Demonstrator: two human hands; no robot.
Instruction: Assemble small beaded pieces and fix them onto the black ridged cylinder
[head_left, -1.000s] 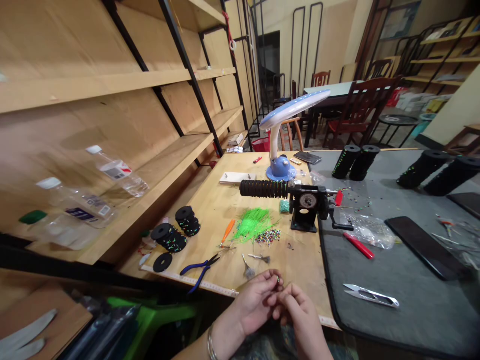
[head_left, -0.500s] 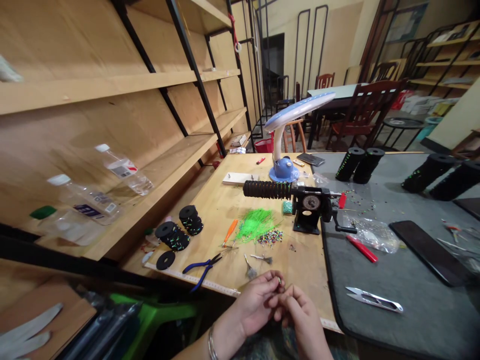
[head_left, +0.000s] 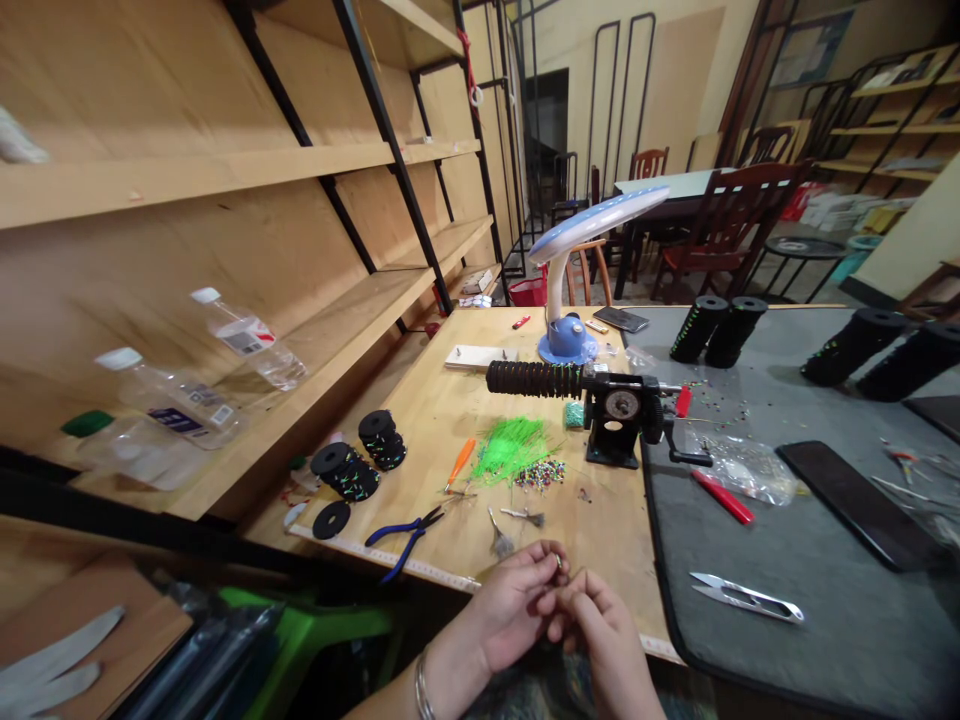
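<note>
My left hand (head_left: 514,605) and my right hand (head_left: 604,630) meet at the near edge of the wooden table (head_left: 450,400), fingertips pinched together on a tiny piece (head_left: 559,562) too small to name. A metal bangle sits on my left wrist. Just beyond the hands lie small metal hooks (head_left: 499,540), a heap of coloured beads (head_left: 538,474) and a bundle of green strands (head_left: 506,445). Blue-handled pliers (head_left: 401,535) lie to the left beside a ruler (head_left: 390,562).
A black hand-crank winder (head_left: 619,420) carries a dark spool (head_left: 532,378). A blue desk lamp (head_left: 574,270) stands behind it. On the grey mat (head_left: 787,560) lie thread snips (head_left: 746,597), a red tool (head_left: 724,497) and a phone (head_left: 855,505). Black discs (head_left: 352,470) and shelf bottles (head_left: 180,400) sit left.
The view has shifted slightly. Both hands stay pinched together at the table's near edge with only small finger movement.
</note>
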